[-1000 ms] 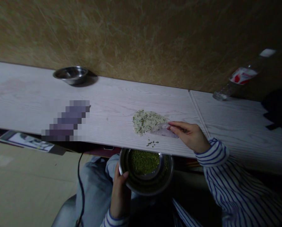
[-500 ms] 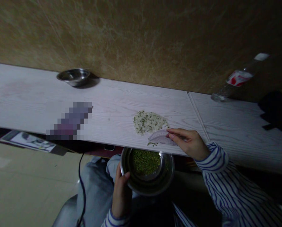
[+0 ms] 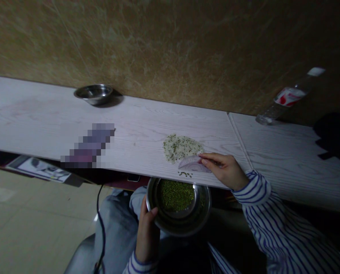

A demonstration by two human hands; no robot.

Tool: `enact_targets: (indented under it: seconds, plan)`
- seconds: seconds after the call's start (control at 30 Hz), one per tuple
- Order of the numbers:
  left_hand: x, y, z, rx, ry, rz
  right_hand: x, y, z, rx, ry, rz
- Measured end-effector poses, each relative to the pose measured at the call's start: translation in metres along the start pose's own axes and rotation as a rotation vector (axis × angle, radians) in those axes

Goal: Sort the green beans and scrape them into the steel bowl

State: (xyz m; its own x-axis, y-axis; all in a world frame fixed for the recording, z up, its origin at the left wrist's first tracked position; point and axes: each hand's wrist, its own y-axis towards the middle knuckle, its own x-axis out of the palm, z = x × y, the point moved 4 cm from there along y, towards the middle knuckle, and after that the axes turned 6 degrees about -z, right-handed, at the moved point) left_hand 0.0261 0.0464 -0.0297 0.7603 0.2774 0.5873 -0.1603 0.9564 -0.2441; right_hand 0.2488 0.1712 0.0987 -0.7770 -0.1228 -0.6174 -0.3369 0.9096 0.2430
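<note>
My left hand (image 3: 146,232) grips the rim of a steel bowl (image 3: 178,224) held just below the table's front edge, with green mung beans (image 3: 175,195) in it. My right hand (image 3: 225,170) rests on the white wooden table (image 3: 147,125), fingers pinched on a clear half-round protractor (image 3: 190,164). The protractor stands on edge beside a small pile of rice mixed with green beans (image 3: 180,147). A few loose green beans (image 3: 185,174) lie between the protractor and the table edge, above the bowl.
A second, smaller steel bowl (image 3: 94,93) stands at the back left by the brown wall. A plastic bottle (image 3: 288,97) with a red label lies at the back right. A blurred-out object (image 3: 88,146) lies left of the pile. A dark cable (image 3: 101,224) hangs by my knee.
The protractor in my right hand slid toward the front edge, pushing a few green beans closer to the edge above the bowl. My left hand and the bowl stayed put.
</note>
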Motion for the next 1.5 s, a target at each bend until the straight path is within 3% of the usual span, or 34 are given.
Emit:
enact_targets:
  seconds: [0.27,0.5,0.67,0.87,1.1,1.27,1.5]
  plan:
    - [0.0,-0.001,0.001,-0.002,0.004,0.002,0.011,0.002,-0.006,-0.076,-0.014,-0.065]
    - [0.012,-0.002,0.003,-0.023,0.012,-0.026,0.01,-0.01,-0.02,-0.08,0.02,-0.104]
    - [0.011,-0.005,0.004,-0.045,-0.014,-0.015,-0.01,-0.014,-0.001,0.067,0.076,0.061]
    - [0.01,-0.001,0.004,-0.045,-0.05,-0.031,-0.049,-0.018,0.036,0.218,0.15,0.32]
    - [0.015,0.0,-0.001,-0.072,-0.029,-0.066,-0.073,-0.013,0.06,0.373,0.171,0.387]
    - [0.016,-0.001,-0.001,-0.087,-0.056,-0.087,-0.062,-0.002,0.06,0.456,0.101,0.316]
    - [0.012,0.001,-0.008,-0.086,-0.022,-0.098,-0.024,0.017,0.037,0.503,0.122,0.211]
